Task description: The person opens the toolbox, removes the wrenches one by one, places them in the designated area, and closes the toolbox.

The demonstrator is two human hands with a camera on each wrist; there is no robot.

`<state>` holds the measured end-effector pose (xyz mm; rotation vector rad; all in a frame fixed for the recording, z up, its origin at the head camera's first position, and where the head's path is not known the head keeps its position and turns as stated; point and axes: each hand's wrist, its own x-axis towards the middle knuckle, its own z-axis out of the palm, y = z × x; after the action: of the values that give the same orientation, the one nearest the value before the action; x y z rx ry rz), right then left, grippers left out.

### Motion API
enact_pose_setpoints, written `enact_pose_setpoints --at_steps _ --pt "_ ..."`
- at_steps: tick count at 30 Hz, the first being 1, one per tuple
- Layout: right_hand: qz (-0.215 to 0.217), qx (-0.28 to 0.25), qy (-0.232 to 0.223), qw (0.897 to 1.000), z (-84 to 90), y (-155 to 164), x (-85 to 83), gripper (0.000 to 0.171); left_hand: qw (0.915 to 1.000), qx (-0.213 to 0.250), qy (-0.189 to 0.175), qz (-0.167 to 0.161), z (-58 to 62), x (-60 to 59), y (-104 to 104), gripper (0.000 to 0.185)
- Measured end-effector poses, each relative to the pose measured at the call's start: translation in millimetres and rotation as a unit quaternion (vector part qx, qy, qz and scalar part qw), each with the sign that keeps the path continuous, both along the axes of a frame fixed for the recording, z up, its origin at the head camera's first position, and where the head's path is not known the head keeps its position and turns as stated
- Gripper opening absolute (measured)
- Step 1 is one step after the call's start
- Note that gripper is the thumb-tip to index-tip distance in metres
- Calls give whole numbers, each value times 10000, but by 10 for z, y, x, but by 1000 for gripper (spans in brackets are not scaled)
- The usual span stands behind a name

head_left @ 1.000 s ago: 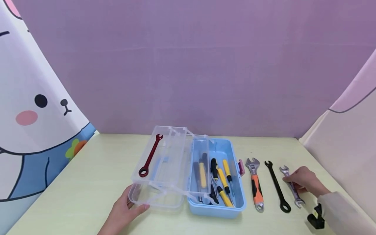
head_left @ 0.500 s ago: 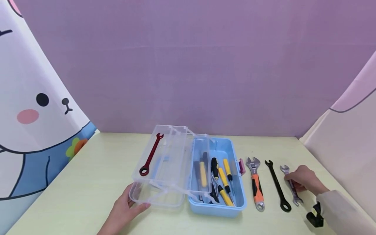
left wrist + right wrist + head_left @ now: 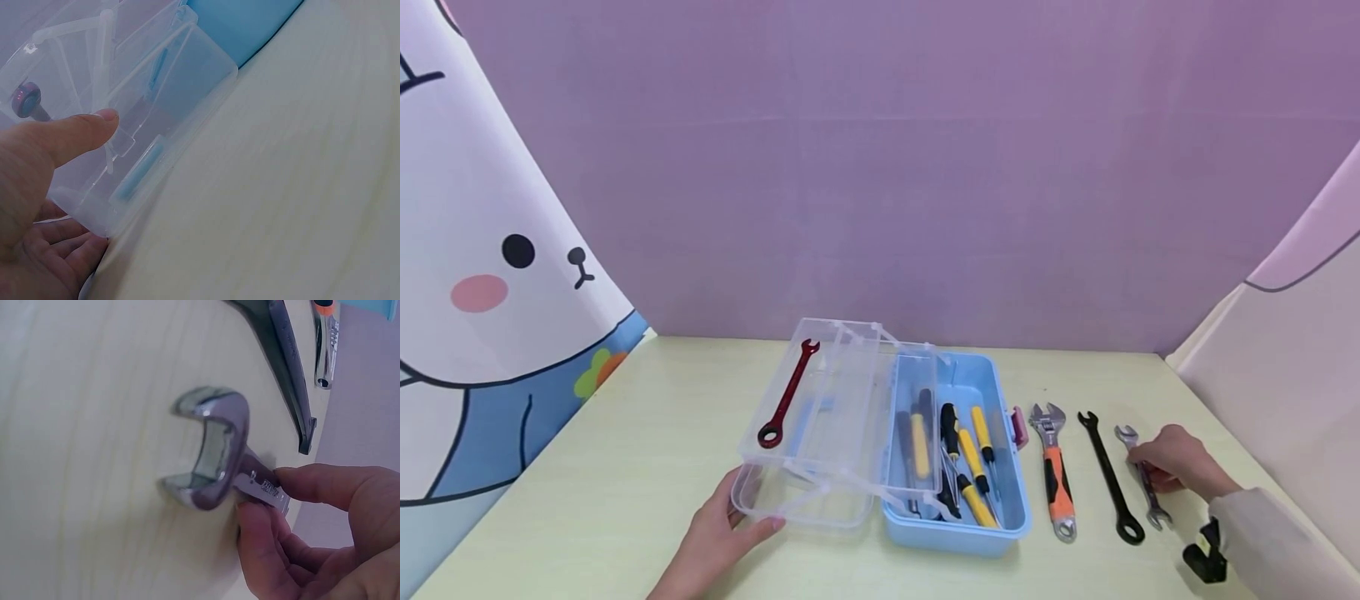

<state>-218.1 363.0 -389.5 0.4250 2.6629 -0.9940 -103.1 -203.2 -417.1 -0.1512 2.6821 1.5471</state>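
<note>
At the right of the head view, my right hand (image 3: 1176, 461) pinches a silver double open-end wrench (image 3: 1153, 502) by its shank. One open jaw of that wrench faces the right wrist camera, with thumb and fingertips on either side of the shank. My left hand (image 3: 718, 529) holds the near left corner of the clear plastic lid (image 3: 181, 81), thumb over it and fingers below. The lid is swung open to the left of a blue toolbox (image 3: 958, 540). A dark red combination wrench (image 3: 790, 392) lies in the lid's clear tray.
Screwdrivers with yellow and black handles (image 3: 973, 454) lie inside the toolbox. Right of it, an orange-handled adjustable wrench (image 3: 1057, 483) and a black combination wrench (image 3: 1111, 475) rest on the pale table (image 3: 587, 500). A purple backdrop (image 3: 880, 167) stands behind.
The near end of the silver wrench has swung slightly left in my right hand. The left hand stays at the lid, and the head view has shifted a little.
</note>
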Motion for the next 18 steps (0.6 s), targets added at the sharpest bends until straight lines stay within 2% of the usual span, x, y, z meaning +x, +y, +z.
enact_pose_setpoints --at_steps 7,11,18 --pt "131 3 -39 9999 34 -1 -11 16 10000 -59 8 -31 0 4 -7 86" --pt "326 38 19 9995 131 -14 -47 12 9999 -165 -1 -22 -3 2 -14 86" --pt "565 -43 -14 9984 331 -118 -103 16 9997 -243 -63 -20 1 -10 -9 87"
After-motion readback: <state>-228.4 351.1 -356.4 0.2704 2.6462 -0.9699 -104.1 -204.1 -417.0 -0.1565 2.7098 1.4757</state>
